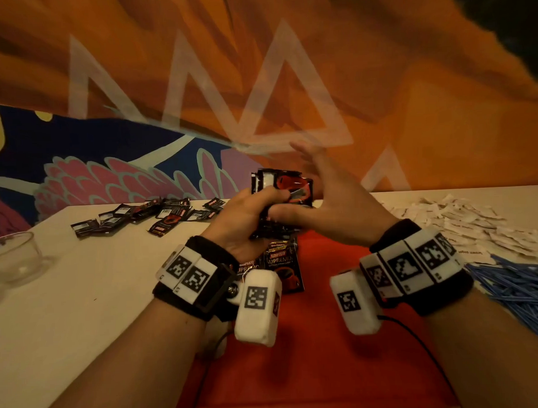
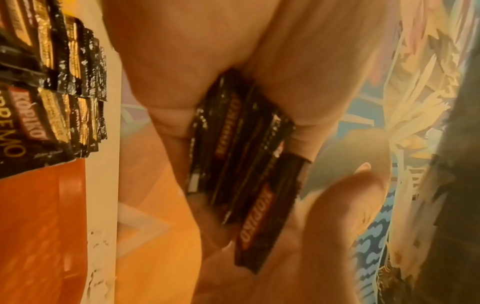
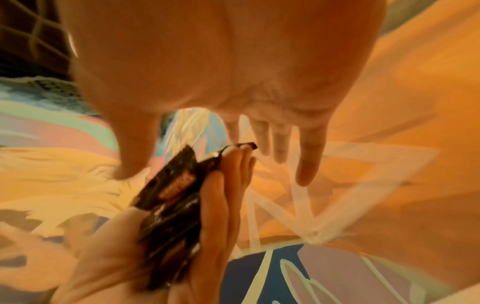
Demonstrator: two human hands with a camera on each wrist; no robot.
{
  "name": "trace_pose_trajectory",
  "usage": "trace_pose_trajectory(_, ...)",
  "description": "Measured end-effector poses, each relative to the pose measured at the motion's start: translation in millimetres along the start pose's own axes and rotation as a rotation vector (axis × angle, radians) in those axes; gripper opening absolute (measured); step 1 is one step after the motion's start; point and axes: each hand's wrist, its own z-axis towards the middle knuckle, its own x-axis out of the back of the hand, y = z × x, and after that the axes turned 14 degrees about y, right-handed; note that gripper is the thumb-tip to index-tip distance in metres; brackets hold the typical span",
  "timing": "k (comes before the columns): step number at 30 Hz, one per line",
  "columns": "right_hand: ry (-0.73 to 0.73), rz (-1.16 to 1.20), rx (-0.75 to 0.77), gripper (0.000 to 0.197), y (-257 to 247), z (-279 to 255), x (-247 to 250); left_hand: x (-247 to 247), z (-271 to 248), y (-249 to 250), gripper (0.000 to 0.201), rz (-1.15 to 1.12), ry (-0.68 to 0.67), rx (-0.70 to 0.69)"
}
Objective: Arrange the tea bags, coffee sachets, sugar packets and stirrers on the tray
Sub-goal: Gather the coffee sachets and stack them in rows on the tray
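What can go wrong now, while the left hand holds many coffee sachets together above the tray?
1. The left hand grips a thick stack of coffee sachets by one side, while the right hand is open; some sachets may slip and fan out.
2. Falling sachets could disturb the sachets already laid on the red tray.
3. The glass bowl stands near the table edge; a wide left elbow movement might knock it.

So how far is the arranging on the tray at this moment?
Done: a few coffee sachets lie in overlapping rows on the red tray. In hand: the left hand grips a stack of sachets, and the right hand is open beside it. Left: loose sachets, white sugar packets and blue stirrers are on the table. No tea bags are visible.
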Motion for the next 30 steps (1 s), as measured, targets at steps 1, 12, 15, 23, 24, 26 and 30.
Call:
trace_pose_trajectory(1,0.038,-0.015,-0.039,0.093,1.6,1.2,1.2,2.2,0.6,0.4,0.024,0.008,0.020,-0.025)
trace_pose_trajectory(12,0.049,0.039,-0.210,0.041,11.6,3.7,-0.4,-2.7,1.6,-1.1,0.026,0.178,0.137,-0.164)
trace_pose_trajectory(15,0.119,0.044,-0.249,0.028,14.4,3.6,0.8,-0.4,2.7,0.7,0.018,0.157,0.173,-0.185)
trace_pose_trajectory(23,0.292,0.856,-0.590,0.021,1.3,1.8,-6.6,1.9,4.4,-1.3,0.022,0.137,0.223,-0.266)
trace_pose_trajectory(24,0.276,0.880,-0.591,0.018,0.6,1.3,-9.4,0.2,3.9,-1.5,0.020,0.151,0.223,-0.296)
trace_pose_trajectory(26,0.207,0.910,-0.594,0.014,2.4,0.8,-13.1,0.7,5.8,-0.8,0.021,0.121,0.257,-0.338)
trace_pose_trajectory(30,0.084,0.775,-0.557,0.015,7.3,-0.2,-13.6,2.8,7.6,3.5,0.020,0.011,0.302,-0.355)
